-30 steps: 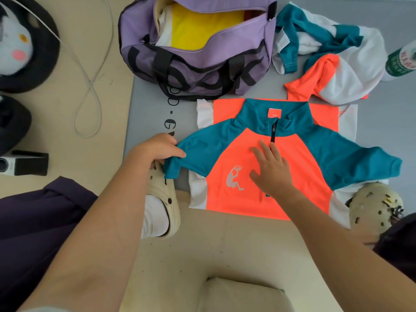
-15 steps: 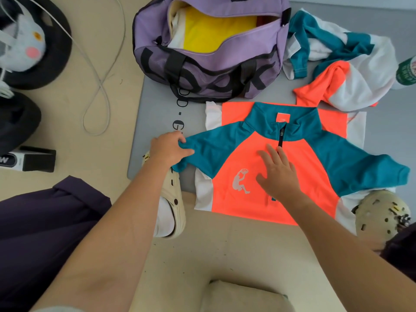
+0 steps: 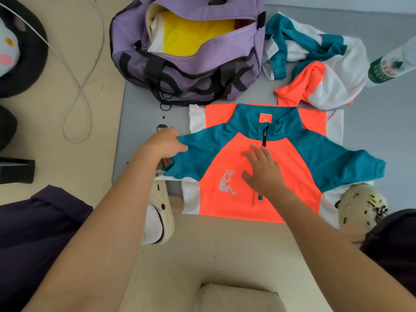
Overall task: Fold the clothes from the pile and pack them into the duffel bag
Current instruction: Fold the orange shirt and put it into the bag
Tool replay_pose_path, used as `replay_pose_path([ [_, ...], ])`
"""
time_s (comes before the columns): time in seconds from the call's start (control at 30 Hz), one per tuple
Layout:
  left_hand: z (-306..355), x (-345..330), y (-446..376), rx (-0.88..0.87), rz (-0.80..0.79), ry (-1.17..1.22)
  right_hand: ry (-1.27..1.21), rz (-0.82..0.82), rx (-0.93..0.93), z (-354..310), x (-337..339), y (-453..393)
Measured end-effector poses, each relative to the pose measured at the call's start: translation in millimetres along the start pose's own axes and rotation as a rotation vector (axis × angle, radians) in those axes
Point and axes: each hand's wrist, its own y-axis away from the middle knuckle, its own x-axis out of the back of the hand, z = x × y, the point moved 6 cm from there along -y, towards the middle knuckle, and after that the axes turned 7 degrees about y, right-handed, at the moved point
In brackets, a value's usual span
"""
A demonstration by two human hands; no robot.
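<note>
Shirt (image 3: pixel 290 176), orange and teal, lies spread face-up on grey mat (image 3: pixel 139 122). Right hand (image 3: pixel 263 174) presses flat on its chest, fingers straight. Left hand (image 3: pixel 164 144) pinches the teal sleeve cuff. Beyond, purple duffel bag (image 3: pixel 186 70) stands unzipped, yellow garment (image 3: pixel 195 37) inside; crumpled clothes pile (image 3: pixel 315 64) lies beside it.

A beige floor (image 3: pixel 56 122) fills the left and lower frame, scuffed with small dark specks. A grey mat (image 3: pixel 371 122) covers the upper right, its straight edge running down the middle left. A thin white cable (image 3: pixel 76 86) loops across the floor at upper left. Light is soft and even, with faint shadows.
</note>
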Motion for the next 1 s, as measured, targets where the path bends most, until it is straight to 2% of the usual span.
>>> replay_pose_path([
  [0.07, 28.4, -26.3, 7.4, -0.005, -0.056, 0.301, -0.13, 0.104, -0.001, 1.2, 13.5, -4.0],
  [0.13, 53.7, -58.2, 14.9, 0.007, -0.22, 0.66, -0.452, 0.175, -0.115, 11.5, 21.7, -5.3],
  [0.2, 72.8, -84.1, 22.4, 0.029, -0.428, 0.906, -0.882, 0.055, -0.318, 19.9, 15.5, -4.0],
  [0.23, 76.8, -90.5, 22.6, 0.02, -0.474, 0.944, -1.004, -0.02, -0.39, 22.3, 8.1, -3.2],
  [0.3, 73.5, -90.6, 15.0, -0.005, -0.397, 0.898, -0.984, -0.102, -0.412, 24.2, -1.3, -2.6],
  [0.37, 58.2, -81.4, 2.3, -0.001, -0.165, 0.759, -0.906, -0.081, -0.432, 28.1, -9.4, -1.5],
  [0.47, 32.8, -66.2, -12.6, -0.066, 0.138, 0.49, -0.936, 0.01, -0.484, 29.3, -14.4, -3.4],
  [0.57, 19.8, -71.8, -17.2, -0.132, 0.168, 0.292, -0.883, 0.043, -0.506, 27.4, -14.0, -8.5],
  [0.7, 7.8, -83.5, -19.9, -0.083, 0.247, 0.192, -0.711, 0.029, -0.438, 24.7, -11.8, -10.1],
  [0.83, -0.6, -85.2, -22.6, -0.004, 0.344, 0.228, -0.853, 0.076, -0.464, 33.6, -13.6, 0.6],
  [0.93, -3.1, -81.0, -25.6, 0.025, 0.376, 0.255, -0.998, 0.006, -0.492, 31.7, -22.9, 6.9],
  [1.0, -4.3, -79.3, -29.1, 0.001, 0.359, 0.293, -0.97, -0.08, -0.487, 28.8, -30.2, 9.4],
])
